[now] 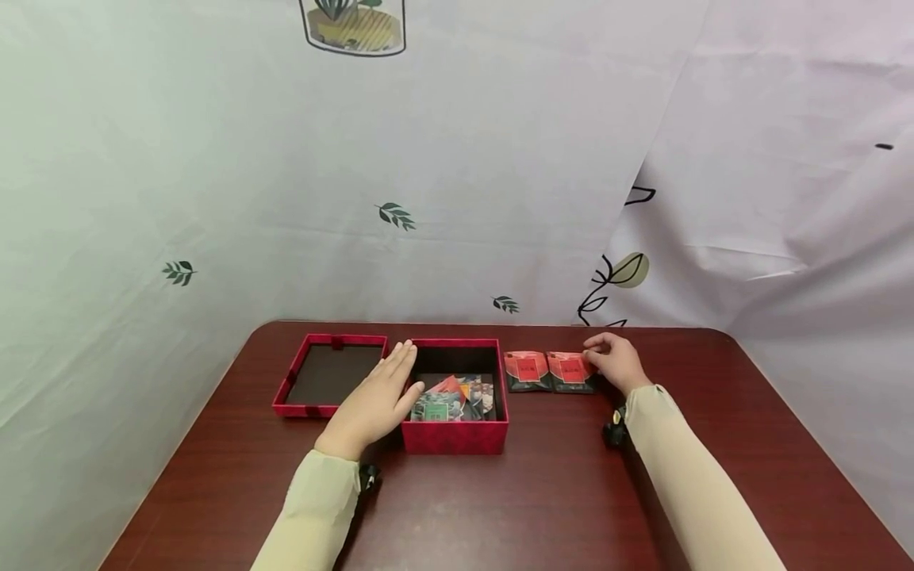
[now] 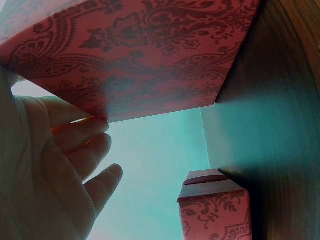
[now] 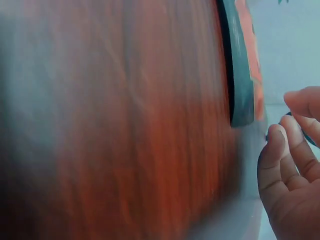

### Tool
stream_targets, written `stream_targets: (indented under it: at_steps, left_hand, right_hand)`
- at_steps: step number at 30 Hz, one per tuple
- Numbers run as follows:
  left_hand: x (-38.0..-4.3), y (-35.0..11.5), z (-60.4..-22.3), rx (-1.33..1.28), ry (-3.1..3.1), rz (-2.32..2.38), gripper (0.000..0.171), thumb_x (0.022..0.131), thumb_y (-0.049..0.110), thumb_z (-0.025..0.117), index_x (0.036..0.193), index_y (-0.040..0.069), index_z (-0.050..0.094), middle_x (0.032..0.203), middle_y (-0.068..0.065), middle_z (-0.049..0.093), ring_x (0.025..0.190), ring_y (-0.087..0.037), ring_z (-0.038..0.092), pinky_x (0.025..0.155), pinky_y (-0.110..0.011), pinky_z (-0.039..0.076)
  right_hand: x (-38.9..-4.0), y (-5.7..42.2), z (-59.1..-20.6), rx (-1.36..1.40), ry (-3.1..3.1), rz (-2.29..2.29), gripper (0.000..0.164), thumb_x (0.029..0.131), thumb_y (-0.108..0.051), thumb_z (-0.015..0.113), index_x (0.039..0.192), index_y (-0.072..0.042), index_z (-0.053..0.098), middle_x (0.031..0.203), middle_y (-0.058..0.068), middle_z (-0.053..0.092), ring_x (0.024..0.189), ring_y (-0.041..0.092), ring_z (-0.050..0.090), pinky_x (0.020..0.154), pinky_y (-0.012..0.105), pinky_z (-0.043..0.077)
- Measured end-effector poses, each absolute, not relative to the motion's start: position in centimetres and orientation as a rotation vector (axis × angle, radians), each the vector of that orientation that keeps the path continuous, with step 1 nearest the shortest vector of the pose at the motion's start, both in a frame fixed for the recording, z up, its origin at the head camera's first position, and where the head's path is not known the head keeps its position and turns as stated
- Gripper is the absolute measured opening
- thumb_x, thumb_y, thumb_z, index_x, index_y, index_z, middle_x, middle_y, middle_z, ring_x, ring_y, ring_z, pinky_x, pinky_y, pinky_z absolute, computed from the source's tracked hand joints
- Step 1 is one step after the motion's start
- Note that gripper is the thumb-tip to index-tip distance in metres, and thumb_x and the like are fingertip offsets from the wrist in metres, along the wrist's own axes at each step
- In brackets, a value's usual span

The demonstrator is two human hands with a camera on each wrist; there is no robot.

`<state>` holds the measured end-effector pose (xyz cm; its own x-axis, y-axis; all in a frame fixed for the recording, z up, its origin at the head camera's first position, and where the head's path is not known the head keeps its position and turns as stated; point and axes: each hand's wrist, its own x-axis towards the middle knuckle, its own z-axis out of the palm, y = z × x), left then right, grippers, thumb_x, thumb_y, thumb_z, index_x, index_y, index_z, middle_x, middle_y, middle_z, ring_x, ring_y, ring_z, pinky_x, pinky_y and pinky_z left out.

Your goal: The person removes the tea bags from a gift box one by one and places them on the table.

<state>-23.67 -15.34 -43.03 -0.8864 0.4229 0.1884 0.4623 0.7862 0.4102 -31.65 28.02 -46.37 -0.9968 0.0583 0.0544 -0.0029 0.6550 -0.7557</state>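
A red patterned box (image 1: 455, 438) stands uncovered, with several colourful flat packets (image 1: 437, 407) inside its dark interior. My left hand (image 1: 378, 400) lies along the box's left wall, fingers straight. In the left wrist view its fingertips are right at the wall's edge. To the right of the box, two red-and-black packets (image 1: 527, 369) lie side by side on the table. My right hand (image 1: 618, 363) is at the right edge of the right-hand packet (image 1: 571, 371). In the right wrist view its loosely bent fingers (image 3: 272, 145) hold nothing, a little apart from the packet.
The box's red-rimmed lid (image 1: 293, 373) lies inside-up left of the box, partly behind the left hand. All stand toward the far side of a dark red wooden table (image 1: 500, 507). A white cloth with leaf prints (image 1: 457, 159) hangs behind it.
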Motion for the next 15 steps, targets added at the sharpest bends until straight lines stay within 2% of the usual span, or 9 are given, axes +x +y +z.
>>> stream_targets:
  at_steps: [7, 11, 15]
  left_hand:
    - [-23.6, -15.3, -43.1, -0.717, -2.881, -0.698, 0.069, 0.104, 0.034, 0.056, 0.157, -0.001, 0.031, 0.165, -0.018, 0.025, 0.153, -0.033, 0.022, 0.122, -0.053, 0.022]
    - [-23.7, -15.4, -43.1, -0.717, -2.873, -0.685, 0.069, 0.104, 0.034, 0.056, 0.157, -0.002, 0.031, 0.165, -0.018, 0.025, 0.153, -0.033, 0.022, 0.121, -0.053, 0.023]
    - [-23.7, -15.4, -43.1, -0.724, -2.875, -0.669, 0.069, 0.104, 0.035, 0.056, 0.158, -0.001, 0.03, 0.165, -0.018, 0.025, 0.153, -0.033, 0.021, 0.121, -0.054, 0.022]
  right_hand:
    - [-30.8, 27.2, -46.5, -0.003, -2.653, 1.413, 0.021, 0.097, -0.003, 0.061, 0.113, 0.009, 0.066, 0.094, 0.019, 0.068, 0.071, 0.012, 0.06, 0.06, 0.024, 0.055]
    - [-30.1, 26.0, -45.6, 0.06, -2.596, 1.512, 0.021, 0.099, -0.002, 0.057, 0.115, 0.011, 0.064, 0.089, 0.025, 0.065, 0.069, 0.024, 0.062, 0.06, 0.03, 0.057]
    - [-29.0, 24.5, -44.4, 0.141, -2.597, 1.508, 0.02, 0.1, -0.003, 0.056, 0.114, 0.008, 0.065, 0.091, 0.029, 0.064, 0.076, 0.038, 0.063, 0.061, 0.033, 0.056]
